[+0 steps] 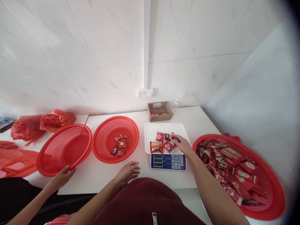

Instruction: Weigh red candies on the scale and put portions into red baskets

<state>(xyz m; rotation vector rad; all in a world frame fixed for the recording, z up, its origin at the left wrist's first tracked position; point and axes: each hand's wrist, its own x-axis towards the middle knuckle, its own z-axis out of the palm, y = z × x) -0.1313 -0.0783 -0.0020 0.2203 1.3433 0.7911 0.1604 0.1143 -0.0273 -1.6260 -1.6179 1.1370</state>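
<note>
— Where do we find the small, glossy red-and-white wrapped packets (168, 146)?

— We see them on the shallow, white rectangular pan (150, 129) of the blue-and-white electronic scale (168, 162), bunched from the pan's middle towards its near edge. A larger gold-and-red oblong packet (156, 147) lies by the near left corner.

— And our hands?

— Our right hand (184, 145) reaches over the pan's right edge, fingertips drawn together at the packets there. Whether it pinches one or only touches, we can't make out. Our left hand (127, 172) is loosely curled, with nothing in it, by the near edge of the white worktop (82, 181).

— How do we expect the small ones to handle?

— Light, we reckon, with a thin, soft wrapper over something firmer. The shiny film may slip against its neighbours and on the smooth pan.

— Fragile?

— Perhaps. The contents are hidden from us, and a hard squeeze could crack anything brittle. We'd do best with thumb and finger across the middle, gently, or on a flat wrapper end.

— The gold-and-red one?

— Wider, so we'd grip its two red ends.

— And the heap in the round, red plastic mesh basket (277, 190) at the worktop's right edge?

— Overlapping packets, so we'd lift from the top.
</note>
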